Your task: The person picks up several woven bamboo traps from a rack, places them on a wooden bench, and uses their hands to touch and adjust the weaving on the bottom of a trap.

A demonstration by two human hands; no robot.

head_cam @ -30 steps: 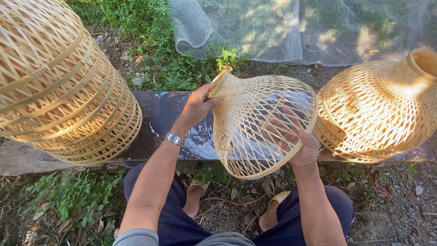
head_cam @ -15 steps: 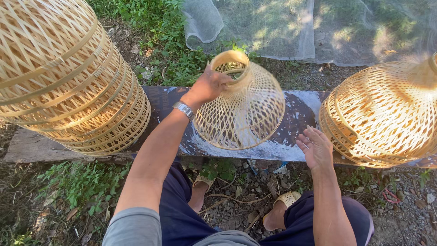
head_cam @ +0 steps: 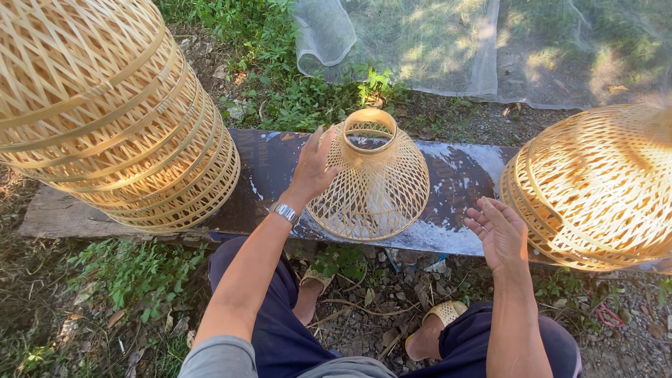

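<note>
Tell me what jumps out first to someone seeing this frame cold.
The small bell-shaped woven bamboo basket stands upright, mouth down, on the dark weathered plank at centre, with the left hand open beside it, at most brushing its side. A tall stack of large woven bamboo baskets fills the left. Another large rounded bamboo basket sits at right, near the open right hand.

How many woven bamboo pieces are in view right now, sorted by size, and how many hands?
Small woven bamboo basket on the plank: 1
Large woven bamboo baskets, left stack and right one: 2 visible shapes; nested count cannot be told
Hands, left hand and right hand: 2
Total: 5
</note>
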